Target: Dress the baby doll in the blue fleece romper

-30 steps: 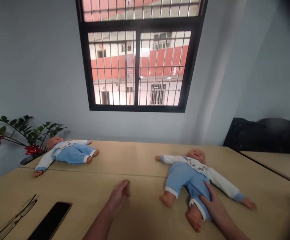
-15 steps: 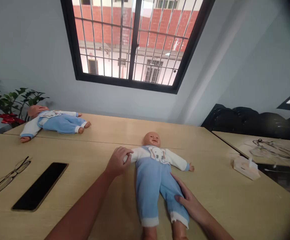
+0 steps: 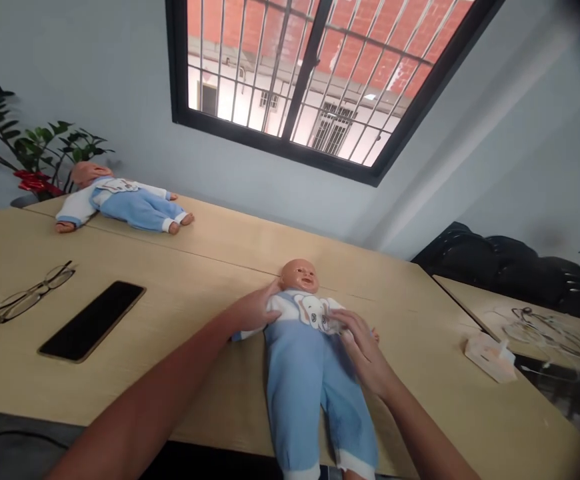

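A baby doll [image 3: 296, 360] lies on its back on the table, its head pointing away from me. It wears light blue trousers and a white top with a bear face on the chest. My left hand [image 3: 257, 308] grips the doll at the shoulder on the left of the view, thumb on the chest side and fingers partly hidden near the neck. At the other side of the chest, my right hand [image 3: 365, 347] holds the doll, its fingers bent over the edge of the bear patch and the sleeve. The right hand is slightly blurred.
A second doll [image 3: 133, 203] in matching clothes lies at the far left, near a potted plant [image 3: 45, 150]. Glasses [image 3: 37, 290] and a black phone [image 3: 93, 321] rest on the table [image 3: 195, 287]. On the right are a pale plastic piece [image 3: 490, 357], tangled tubing [image 3: 553, 327] and black chairs [image 3: 510, 260].
My left hand has shifted from the doll's sleeve to its shoulder. My right hand has moved up from the thigh to the chest side. The view has tilted and dropped.
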Available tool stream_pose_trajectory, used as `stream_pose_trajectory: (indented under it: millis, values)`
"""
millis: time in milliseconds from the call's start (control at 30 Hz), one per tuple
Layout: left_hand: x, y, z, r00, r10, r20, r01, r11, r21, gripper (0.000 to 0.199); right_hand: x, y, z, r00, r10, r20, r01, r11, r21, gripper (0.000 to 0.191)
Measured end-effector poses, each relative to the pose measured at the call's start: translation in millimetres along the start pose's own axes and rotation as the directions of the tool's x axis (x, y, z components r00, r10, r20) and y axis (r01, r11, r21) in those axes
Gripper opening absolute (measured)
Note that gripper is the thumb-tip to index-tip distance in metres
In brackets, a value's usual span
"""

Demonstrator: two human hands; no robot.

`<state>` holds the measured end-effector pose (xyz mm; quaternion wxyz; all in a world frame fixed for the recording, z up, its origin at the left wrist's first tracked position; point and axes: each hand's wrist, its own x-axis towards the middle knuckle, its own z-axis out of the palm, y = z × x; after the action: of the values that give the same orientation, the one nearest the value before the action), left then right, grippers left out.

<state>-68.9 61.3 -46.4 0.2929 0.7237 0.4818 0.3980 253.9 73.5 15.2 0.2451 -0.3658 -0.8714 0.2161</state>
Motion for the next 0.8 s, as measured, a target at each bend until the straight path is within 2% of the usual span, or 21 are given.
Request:
stream_pose_trajectory:
  millis: [100, 200, 267, 367, 467, 633, 733, 800]
  values:
    - [3.9, -6.6, -3.8, 0.997, -0.072, 0.009, 0.072, 0.996, -0.055, 0.072, 55.9, -20.1, 11.2, 0.97, -0.128, 0.206, 0.142, 0.988, -0.058, 0.049]
    - [6.3, -15.3, -4.3, 0.992, -0.125, 0.003, 0.125, 0.992, -0.008, 0.067, 99.3, -32.9, 33.7, 0.94, -0.172, 0.295, 0.215, 0.969, -0.119, 0.052]
    - [6.4, -19.2, -2.9, 0.989, -0.145, -0.014, 0.145, 0.989, 0.018, 0.062, 116.2, -36.6, 48.2, 0.92, -0.201, 0.336, 0.268, 0.949, -0.167, 0.052]
    - [4.6, -20.3, -0.7, 0.981, -0.186, -0.06, 0.188, 0.982, 0.03, 0.069, 126.0, -36.9, 57.2, 0.898, -0.211, 0.387, 0.315, 0.921, -0.231, 0.051]
    - [1.5, -15.4, -0.7, 0.977, -0.197, -0.077, 0.198, 0.98, 0.009, 0.07, 126.7, -31.0, 51.4, 0.923, -0.154, 0.352, 0.266, 0.918, -0.295, 0.055]
    - [-3.2, -0.4, -6.1, 0.995, -0.079, -0.055, 0.078, 0.997, -0.026, 0.05, 128.1, -15.4, 38.7, 0.947, -0.054, 0.318, 0.155, 0.941, -0.301, 0.062]
    - [-4.7, 1.0, -6.5, 1.0, -0.004, -0.031, 0.004, 1.0, -0.01, 0.053, 128.5, -9.8, 41.0, 0.96, -0.021, 0.278, 0.112, 0.943, -0.313, 0.064]
    - [-5.4, -2.3, -3.4, 1.0, -0.005, -0.013, 0.004, 0.999, -0.04, 0.063, 127.7, -7.4, 45.4, 0.972, -0.01, 0.234, 0.088, 0.942, -0.324, 0.063]
